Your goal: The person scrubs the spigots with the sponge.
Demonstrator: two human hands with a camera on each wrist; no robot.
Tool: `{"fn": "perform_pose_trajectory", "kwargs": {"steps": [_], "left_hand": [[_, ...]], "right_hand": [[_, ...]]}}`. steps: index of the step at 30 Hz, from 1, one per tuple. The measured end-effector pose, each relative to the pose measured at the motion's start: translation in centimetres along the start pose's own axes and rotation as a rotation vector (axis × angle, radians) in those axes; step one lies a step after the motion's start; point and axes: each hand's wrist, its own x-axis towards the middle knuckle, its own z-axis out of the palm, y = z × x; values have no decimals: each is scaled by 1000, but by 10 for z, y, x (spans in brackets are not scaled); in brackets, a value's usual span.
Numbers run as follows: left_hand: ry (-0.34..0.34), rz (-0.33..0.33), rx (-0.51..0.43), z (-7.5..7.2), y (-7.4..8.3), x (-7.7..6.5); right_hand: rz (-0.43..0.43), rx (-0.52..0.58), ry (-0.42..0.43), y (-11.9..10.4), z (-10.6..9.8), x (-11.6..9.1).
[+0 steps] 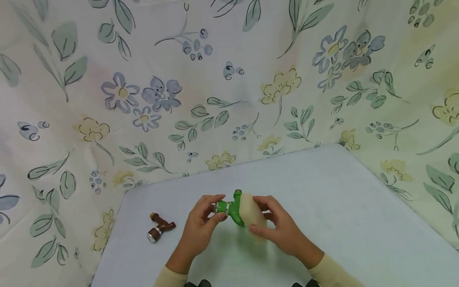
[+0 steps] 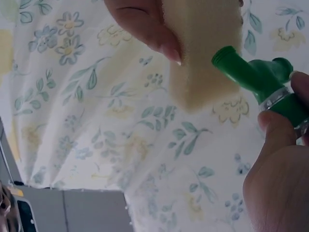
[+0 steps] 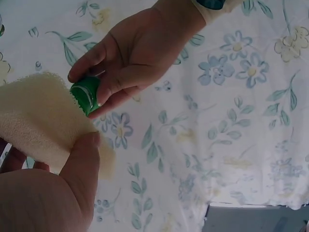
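My left hand pinches a green plastic tap by its ringed end, between thumb and fingers. In the left wrist view the green tap shows its spout and side outlet turned away from the hand. My right hand grips a pale yellow sponge, thumb on the near face and fingers behind. The sponge stands upright close against the tap's right side in the head view; the left wrist view shows it beside the spout. In the right wrist view the sponge hides most of the tap.
A brown tap with a silver ring lies on the white table, left of my left hand. Floral cloth hangs along the table's back and sides.
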Motion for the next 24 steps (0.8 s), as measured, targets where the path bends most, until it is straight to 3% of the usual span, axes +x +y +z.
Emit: {"fn": "perform_pose_trajectory", "kwargs": {"steps": [8,12,18,24], "left_hand": [[69,-81,-156,0,-6,-1],[69,-77,-174,1,-15,-4],[52,-63,-226,2,-30,-6],[37,-59,-249,2,-31,-7]], "right_hand": [[-36,321,-100,-10,0,4],[-25,390,-113,-13,-1,6],[40,329,-80,-15,-1,7],[76,112,6,-7,-1,6]]}}
